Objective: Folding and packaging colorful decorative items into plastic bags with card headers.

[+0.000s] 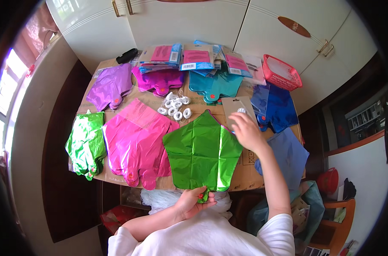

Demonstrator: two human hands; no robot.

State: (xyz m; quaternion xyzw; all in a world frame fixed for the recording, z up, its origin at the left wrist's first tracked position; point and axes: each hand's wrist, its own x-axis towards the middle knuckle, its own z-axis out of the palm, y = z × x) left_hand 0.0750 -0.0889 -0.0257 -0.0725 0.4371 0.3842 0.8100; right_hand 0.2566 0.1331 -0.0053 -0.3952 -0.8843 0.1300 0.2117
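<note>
White cabinets point(177, 23) with brass handles and wooden plaques stood behind a cardboard-covered counter point(247, 182), which filled the middle of the room. Broadest of the things on it was a pink foil shape point(136, 136), with a bright, wrinkled green bundle point(86, 138) to its left. Nearly as big, a five-sided green foil shape point(198, 153) lay front and centre, creased into squares, its near edge at the counter's rim before the person. Toward the right end were a pale blue foil pile point(288, 158) and, behind it, a dark blue one point(283, 106); along the back, lilac point(110, 85), magenta point(164, 81) and teal point(219, 85) piles sat from left to right. Of the two hands, the left hand point(197, 202), palm up, had its fingers curled around the narrow tail of the five-sided green shape. The right hand point(247, 131) was over the counter just beyond that shape's right side, fingers loosely bent and partly spread; whether they gripped anything could not be told. A red basket point(281, 72) stood at the back right, beside stacked packets point(198, 57) with pink panels. Just past the right fingertips was a brown card point(234, 103) bearing a white coil point(241, 110). Smallest were loose white coils point(175, 106), clustered behind the green shape.
</note>
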